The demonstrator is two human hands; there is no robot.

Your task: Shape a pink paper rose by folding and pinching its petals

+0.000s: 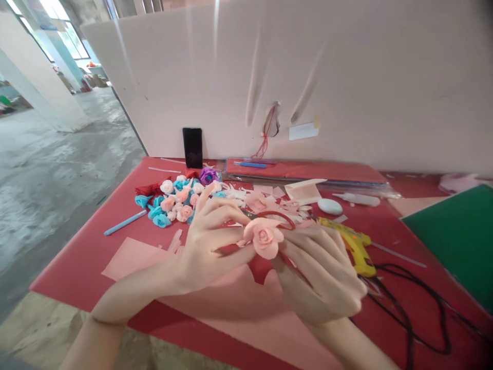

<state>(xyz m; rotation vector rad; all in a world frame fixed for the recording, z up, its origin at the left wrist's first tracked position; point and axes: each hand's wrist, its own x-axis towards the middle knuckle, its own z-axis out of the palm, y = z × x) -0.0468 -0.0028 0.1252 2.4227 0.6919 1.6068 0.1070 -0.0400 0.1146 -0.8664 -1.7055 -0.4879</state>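
A pink paper rose (264,237) with a coiled centre and wide outer petals is held up above the table. My left hand (210,234) pinches its left edge between thumb and finger, the index finger raised. From the other side my right hand (319,262) is closed on the rose's right edge, its fingertips partly behind the petals. Just beyond the rose lies a pair of scissors (283,215) with red handles, partly covered. Under my hands a large pink paper sheet (231,303) is spread out.
Finished paper roses (181,198) are heaped at left, with pink paper scraps (265,200) beside them. A yellow glue gun (356,244) and its black cable (416,303) lie at right, near a green board (458,236). A phone (192,147) leans on the white panel (327,67).
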